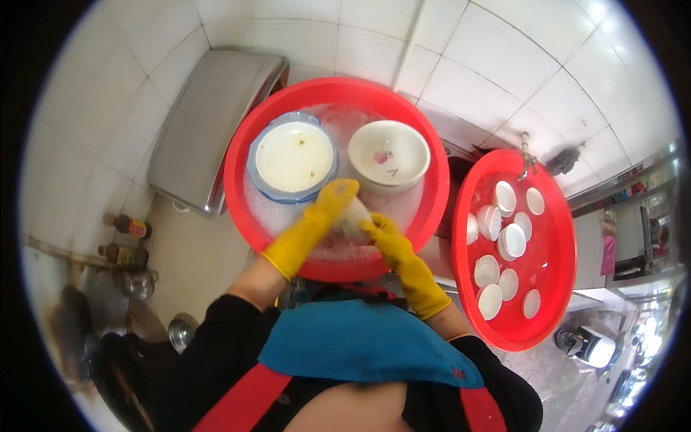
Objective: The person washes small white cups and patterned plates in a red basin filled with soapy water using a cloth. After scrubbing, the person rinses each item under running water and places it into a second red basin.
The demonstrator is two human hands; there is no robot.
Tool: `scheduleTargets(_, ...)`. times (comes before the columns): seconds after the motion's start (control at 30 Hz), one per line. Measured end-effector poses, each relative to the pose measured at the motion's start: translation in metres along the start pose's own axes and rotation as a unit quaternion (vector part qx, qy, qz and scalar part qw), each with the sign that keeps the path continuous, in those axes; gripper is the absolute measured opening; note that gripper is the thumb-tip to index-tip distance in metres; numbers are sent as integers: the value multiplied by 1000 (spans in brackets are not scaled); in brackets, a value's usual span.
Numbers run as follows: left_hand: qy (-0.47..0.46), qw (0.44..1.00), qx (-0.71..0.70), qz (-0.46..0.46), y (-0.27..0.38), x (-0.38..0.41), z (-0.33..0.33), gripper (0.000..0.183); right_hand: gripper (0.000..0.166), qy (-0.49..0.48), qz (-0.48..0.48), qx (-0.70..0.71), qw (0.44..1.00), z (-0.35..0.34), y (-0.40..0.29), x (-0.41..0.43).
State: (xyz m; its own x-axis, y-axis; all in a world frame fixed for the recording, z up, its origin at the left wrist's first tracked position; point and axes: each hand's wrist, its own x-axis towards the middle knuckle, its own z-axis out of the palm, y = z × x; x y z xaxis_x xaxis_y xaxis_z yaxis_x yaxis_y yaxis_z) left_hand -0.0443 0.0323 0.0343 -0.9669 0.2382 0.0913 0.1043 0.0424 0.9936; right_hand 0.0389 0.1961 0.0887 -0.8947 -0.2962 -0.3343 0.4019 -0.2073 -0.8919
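Both of my hands wear yellow rubber gloves and work over a large red plastic basin (336, 270) of soapy water. Between them is a small whitish bowl (356, 218), partly covered by the gloves. My left hand (336, 201) lies over its upper left side. The fingers of my right hand (384, 233) grip its right edge. Beyond my left hand, a white dish (295, 156) with green food bits sits on blue-rimmed dishes (256, 186). To the right of these, a large white bowl (397, 146) with a pink flower print rests on another bowl.
A second red basin (550, 318) on the right holds several small white bowls (513, 240), below a wall tap (524, 162). A metal lidded box (216, 124) stands left, against the tiled wall. Bottles (127, 254) and a metal bowl (182, 330) are at the lower left.
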Motion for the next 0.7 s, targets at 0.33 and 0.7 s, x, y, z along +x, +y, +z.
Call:
scheduleTargets(0.33,-65,917,-335,-208,34,-12,-16,41,61,15,-136,6,991,-4,0,22)
scheduleTargets(0.7,-415,634,360,544,0,20,-39,29,57,-106,43,36,993,-30,22,46)
